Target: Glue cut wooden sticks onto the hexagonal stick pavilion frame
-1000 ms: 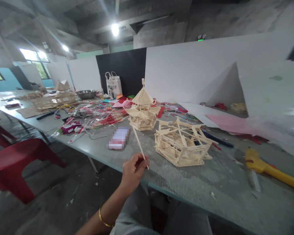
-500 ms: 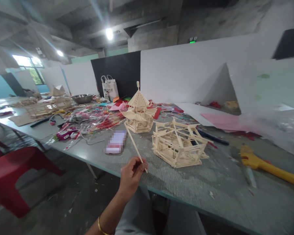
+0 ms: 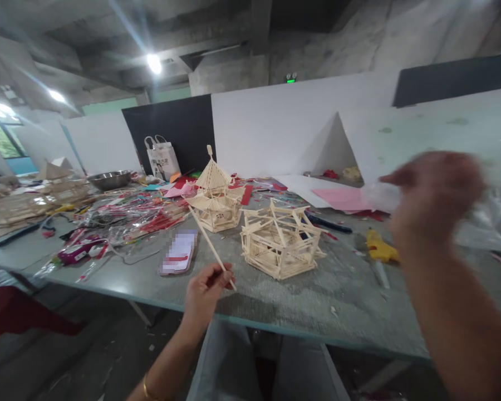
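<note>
My left hand (image 3: pixel 209 284) is closed around the lower end of a thin wooden stick (image 3: pixel 209 242), which slants up and to the left above the table's front edge. To its right sits a six-sided frame model (image 3: pixel 281 239) built of pale sticks, open on top. Behind the stick stands a smaller pavilion model (image 3: pixel 215 195) with a pointed roof. My right hand (image 3: pixel 440 195) is raised at the right, smeared by motion, so its fingers do not show clearly. Below and left of it lies a yellow glue gun (image 3: pixel 382 245), partly hidden by my right arm.
A phone (image 3: pixel 178 252) lies left of my left hand. Beyond it are a purple glue gun (image 3: pixel 81 249) with its cord and a heap of plastic-wrapped sticks (image 3: pixel 142 217). A metal bowl (image 3: pixel 109 180), a white bag (image 3: pixel 162 159) and pink paper (image 3: pixel 338 199) are further back.
My right hand has come into view at the right, raised above the table. The view has swung to the right. My left hand keeps holding the stick.
</note>
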